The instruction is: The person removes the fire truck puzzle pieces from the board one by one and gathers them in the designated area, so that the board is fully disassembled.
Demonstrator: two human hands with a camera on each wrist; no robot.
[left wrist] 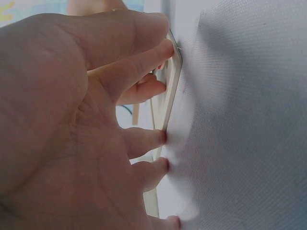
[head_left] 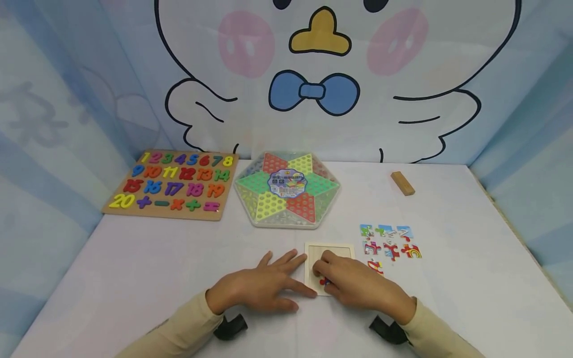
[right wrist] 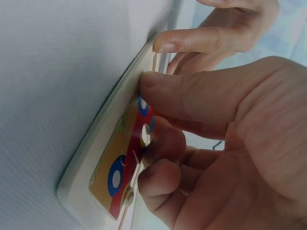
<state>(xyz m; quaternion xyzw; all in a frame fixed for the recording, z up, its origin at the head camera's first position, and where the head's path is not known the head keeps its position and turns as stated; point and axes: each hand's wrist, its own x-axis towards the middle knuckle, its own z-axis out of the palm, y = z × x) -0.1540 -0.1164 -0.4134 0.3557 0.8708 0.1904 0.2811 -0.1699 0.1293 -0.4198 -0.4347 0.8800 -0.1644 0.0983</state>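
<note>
My left hand (head_left: 264,286) lies with its fingers spread on the table, fingertips at the left edge of a small wooden puzzle tray (head_left: 329,244). Over the tray, my right hand (head_left: 358,283) has curled fingers and pinches a jigsaw piece at the tray's near side. In the right wrist view, joined jigsaw pieces (right wrist: 114,179) with red, tan and blue ring patterns lie inside the pale rim, and the thumb (right wrist: 160,81) presses at their end. The fingers partly hide the held piece. Several loose jigsaw pieces (head_left: 391,251) lie right of the tray.
A number board (head_left: 172,187) with colored numerals lies at the back left. Beside it is a hexagonal board game (head_left: 286,191) with red, yellow and green sections. A small wooden block (head_left: 403,183) lies at the back right. A printed curtain (head_left: 313,134) stands behind the table.
</note>
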